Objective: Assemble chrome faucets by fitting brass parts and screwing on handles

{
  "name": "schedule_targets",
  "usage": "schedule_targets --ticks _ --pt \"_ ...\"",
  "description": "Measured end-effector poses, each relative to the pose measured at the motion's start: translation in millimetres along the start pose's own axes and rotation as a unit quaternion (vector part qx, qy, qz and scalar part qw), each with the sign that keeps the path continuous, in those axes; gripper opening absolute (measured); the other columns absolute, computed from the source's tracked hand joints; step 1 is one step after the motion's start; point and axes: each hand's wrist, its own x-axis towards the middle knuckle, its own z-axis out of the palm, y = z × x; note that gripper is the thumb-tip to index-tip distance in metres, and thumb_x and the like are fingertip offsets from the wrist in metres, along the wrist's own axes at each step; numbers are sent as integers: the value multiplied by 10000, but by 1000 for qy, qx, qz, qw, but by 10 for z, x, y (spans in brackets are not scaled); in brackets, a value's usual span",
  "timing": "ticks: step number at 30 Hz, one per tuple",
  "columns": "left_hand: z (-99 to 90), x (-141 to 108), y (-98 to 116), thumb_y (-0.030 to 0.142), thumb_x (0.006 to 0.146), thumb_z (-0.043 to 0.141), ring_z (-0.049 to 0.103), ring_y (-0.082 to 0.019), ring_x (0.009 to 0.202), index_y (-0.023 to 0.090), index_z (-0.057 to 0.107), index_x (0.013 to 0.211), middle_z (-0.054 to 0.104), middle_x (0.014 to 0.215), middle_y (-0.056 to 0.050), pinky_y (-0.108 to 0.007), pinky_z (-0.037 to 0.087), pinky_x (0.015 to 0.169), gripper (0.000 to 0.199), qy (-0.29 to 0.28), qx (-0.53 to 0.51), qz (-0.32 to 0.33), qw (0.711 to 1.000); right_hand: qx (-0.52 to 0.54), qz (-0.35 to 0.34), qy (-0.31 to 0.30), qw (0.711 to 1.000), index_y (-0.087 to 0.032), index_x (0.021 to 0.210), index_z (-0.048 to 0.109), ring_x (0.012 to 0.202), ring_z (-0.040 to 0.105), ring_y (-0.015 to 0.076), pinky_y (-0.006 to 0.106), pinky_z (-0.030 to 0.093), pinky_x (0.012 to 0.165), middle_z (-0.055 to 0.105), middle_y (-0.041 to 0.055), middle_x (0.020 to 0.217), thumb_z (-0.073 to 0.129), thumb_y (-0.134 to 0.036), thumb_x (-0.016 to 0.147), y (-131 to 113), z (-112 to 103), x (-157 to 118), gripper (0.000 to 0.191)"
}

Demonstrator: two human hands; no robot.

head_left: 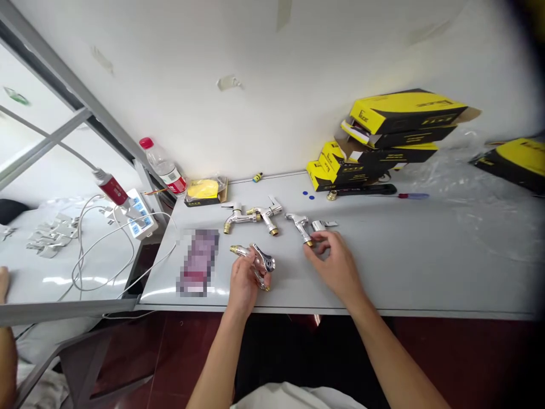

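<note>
My left hand [243,284] is closed around a chrome faucet [264,261] with a lever handle and a brass threaded end, held just above the table's front part. To the right, my right hand [334,261] has its thumb and fingertips at the brass end of a chrome faucet body [300,225] that has no handle on it. Close beside those fingers lies a loose chrome lever handle [324,225]. Two more chrome faucets, a left one [238,216] and a right one [269,216], lie touching or nearly touching behind my left hand.
Yellow-and-black boxes [374,153] are stacked at the back right, with a screwdriver [409,196] in front. A phone-like blurred rectangle [198,262] lies left. A bottle [164,165], a small box [206,191] and a power strip [142,216] with loose cables stand farther left.
</note>
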Motion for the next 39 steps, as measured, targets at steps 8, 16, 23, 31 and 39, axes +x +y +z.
schedule_targets --ticks 8,16,23,31,39 --pt "-1 4 -8 492 778 660 478 -94 416 170 479 637 498 568 24 -236 327 447 396 20 -3 -14 1000 4 0 0 1000 -195 1008 601 723 553 145 335 504 742 617 68 1006 584 -401 837 1 1 2 268" --pt "24 -10 9 480 776 667 482 -88 427 167 485 637 520 588 24 -232 343 456 388 21 -6 -10 1000 7 -2 -2 1000 -200 1018 604 740 557 143 340 502 769 612 57 989 589 -386 837 7 -2 1 260" --pt "8 5 -62 551 810 630 507 -96 467 150 589 839 605 650 -1 -223 350 472 404 31 72 -12 997 15 -5 8 1000 -199 1010 607 707 549 143 331 512 741 596 59 941 572 -364 837 19 14 3 242" --pt "25 45 -85 442 808 684 608 -156 743 139 548 1283 667 763 -32 -245 456 663 580 -4 170 -3 985 19 -12 62 998 -192 1066 602 755 550 154 340 516 748 554 81 990 579 -444 847 26 4 -4 335" --pt "200 10 -175 467 905 555 602 -190 782 155 710 988 703 879 -80 -276 445 725 358 -59 349 90 931 144 -7 -166 975 -224 1355 476 742 621 150 292 542 659 651 91 1071 579 -577 857 -1 -68 -82 619"
